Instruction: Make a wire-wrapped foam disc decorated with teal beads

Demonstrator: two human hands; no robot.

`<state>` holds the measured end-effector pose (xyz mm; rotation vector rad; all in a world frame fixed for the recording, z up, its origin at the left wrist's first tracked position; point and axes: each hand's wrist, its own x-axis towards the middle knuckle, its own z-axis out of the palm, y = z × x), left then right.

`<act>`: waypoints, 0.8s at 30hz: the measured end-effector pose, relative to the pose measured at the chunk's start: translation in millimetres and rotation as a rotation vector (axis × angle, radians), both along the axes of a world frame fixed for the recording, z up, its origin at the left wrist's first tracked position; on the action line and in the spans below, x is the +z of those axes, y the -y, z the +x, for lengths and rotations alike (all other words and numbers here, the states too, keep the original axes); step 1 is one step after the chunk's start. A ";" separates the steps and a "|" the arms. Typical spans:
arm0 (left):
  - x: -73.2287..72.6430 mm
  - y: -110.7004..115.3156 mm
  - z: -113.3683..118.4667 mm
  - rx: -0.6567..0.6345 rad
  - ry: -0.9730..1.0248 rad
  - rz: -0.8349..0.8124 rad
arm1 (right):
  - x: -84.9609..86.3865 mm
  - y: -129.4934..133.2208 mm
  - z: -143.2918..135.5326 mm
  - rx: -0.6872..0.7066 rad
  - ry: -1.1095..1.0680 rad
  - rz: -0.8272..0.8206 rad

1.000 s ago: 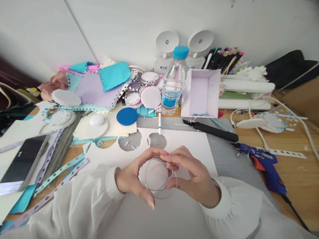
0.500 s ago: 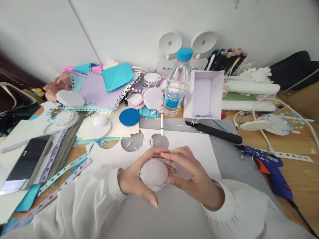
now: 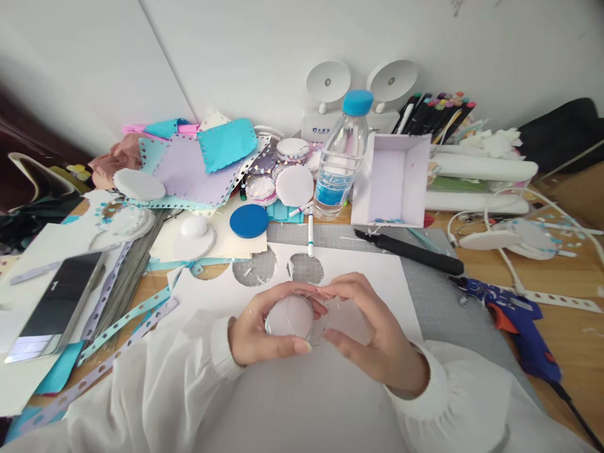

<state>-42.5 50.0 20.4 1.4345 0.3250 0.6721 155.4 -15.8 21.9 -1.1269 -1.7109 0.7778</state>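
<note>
Now your left hand [image 3: 255, 327] has its thumb laid along the near edge of the white disc [image 3: 291, 321], while half a second ago this thumb pointed away from it. So the disc seems better secured, clamped in that hand above the near part of the cut white sheet [image 3: 372, 277]. Your right hand [image 3: 377, 327] has opened wider beside it, thumb apart from forefinger; whether its fingertips pinch the thin wire [image 3: 288, 314], I cannot tell. The wire crosses the disc, and its loops appear not yet tight.
</note>
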 end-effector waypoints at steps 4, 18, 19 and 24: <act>4.2 1.3 0.4 0.025 -0.069 0.171 | 7.7 -1.1 2.5 0.037 -0.080 -0.003; -5.2 7.5 5.8 0.034 -0.179 0.453 | 1.4 5.1 0.8 -0.068 0.243 0.459; -3.8 7.5 5.4 0.037 -0.205 0.435 | 2.0 5.9 1.7 -0.096 0.197 0.445; -1.0 7.1 3.4 0.067 -0.279 0.371 | -1.2 7.4 4.4 -0.170 0.026 0.428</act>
